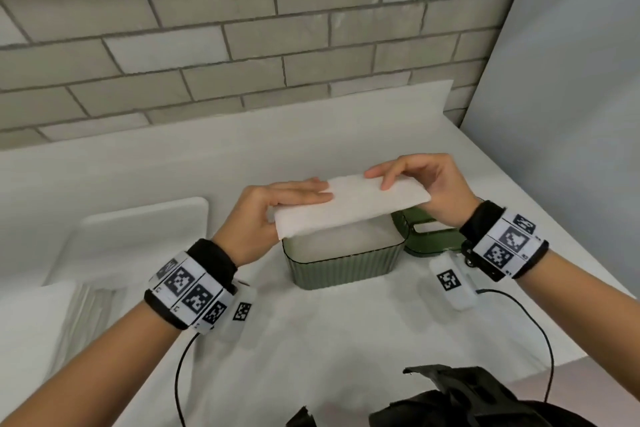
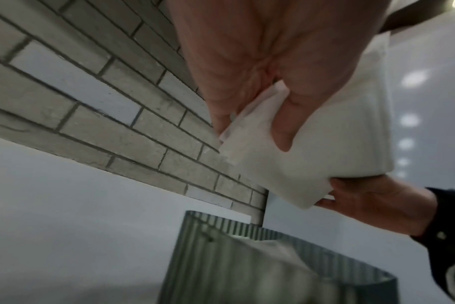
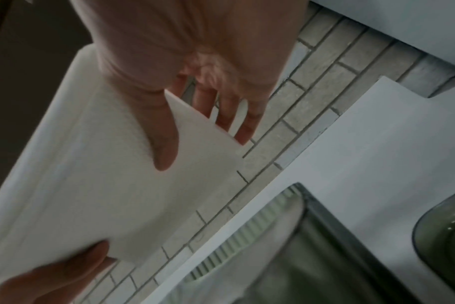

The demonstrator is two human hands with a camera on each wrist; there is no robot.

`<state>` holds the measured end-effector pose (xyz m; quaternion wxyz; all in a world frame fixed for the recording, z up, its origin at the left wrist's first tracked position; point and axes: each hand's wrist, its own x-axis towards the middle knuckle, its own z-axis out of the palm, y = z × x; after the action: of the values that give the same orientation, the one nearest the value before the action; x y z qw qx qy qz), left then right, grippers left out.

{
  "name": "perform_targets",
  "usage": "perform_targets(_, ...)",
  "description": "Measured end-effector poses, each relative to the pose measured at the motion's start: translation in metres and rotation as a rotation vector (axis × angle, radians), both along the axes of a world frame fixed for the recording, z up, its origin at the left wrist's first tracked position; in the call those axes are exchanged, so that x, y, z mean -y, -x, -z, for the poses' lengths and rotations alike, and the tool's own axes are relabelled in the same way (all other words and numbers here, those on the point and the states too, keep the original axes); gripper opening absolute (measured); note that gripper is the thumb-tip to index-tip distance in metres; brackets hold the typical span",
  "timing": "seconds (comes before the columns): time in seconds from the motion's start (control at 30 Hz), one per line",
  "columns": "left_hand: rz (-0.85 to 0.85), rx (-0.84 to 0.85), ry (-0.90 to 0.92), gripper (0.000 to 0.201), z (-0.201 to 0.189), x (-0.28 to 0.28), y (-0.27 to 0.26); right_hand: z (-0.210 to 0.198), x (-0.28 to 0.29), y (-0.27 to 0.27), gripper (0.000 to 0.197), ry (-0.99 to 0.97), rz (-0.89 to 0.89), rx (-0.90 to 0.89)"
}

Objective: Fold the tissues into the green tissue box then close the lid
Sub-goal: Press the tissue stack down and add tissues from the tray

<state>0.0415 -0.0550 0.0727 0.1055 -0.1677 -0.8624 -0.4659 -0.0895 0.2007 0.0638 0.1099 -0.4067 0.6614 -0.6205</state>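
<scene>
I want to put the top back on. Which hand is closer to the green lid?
The right hand. It holds the tissue just above the green lid. The left hand holds the tissue's other end, beyond the far side of the green box.

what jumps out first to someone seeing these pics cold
The eye lands on the folded white tissue stretched between the left hand and the right hand, each pinching one end just above the open green tissue box at the middle of the white counter. The green lid lies off, right of the box, and grey brick wall fills the background.
</scene>
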Motion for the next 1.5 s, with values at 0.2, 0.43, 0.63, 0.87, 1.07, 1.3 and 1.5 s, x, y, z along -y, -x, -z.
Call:
perform_targets(0.2,0.046,-0.046,0.402,0.027,0.026,0.019,0.021,0.031,0.003,0.018,0.012,-0.284,0.023,-0.192)
perform_targets(0.43,0.131,0.032,0.604,0.034,0.03,0.017,0.026,0.044,-0.002,0.027,0.021,-0.471,-0.007,-0.42)
perform_targets(0.63,0.16,0.055,0.636,0.038,0.034,0.017,0.034,0.045,-0.002,0.035,0.036,-0.584,0.001,-0.607)
perform_targets(0.87,-0.001,0.14,0.414,0.065,0.011,0.025,0.023,0.024,-0.01,0.031,0.05,-0.626,-0.068,-0.567)
perform_targets(1.07,-0.002,0.279,0.586,0.06,0.008,0.013,0.019,0.0,0.014,0.022,0.043,-0.68,-0.175,-0.42)
perform_targets(1.3,0.055,0.438,0.722,0.074,0.016,-0.002,0.033,0.007,0.02,0.031,0.066,-0.957,-0.194,-0.356)
perform_targets(1.5,0.067,0.417,0.878,0.078,0.016,-0.006,0.043,-0.005,0.024,0.033,0.068,-1.088,-0.24,-0.358)
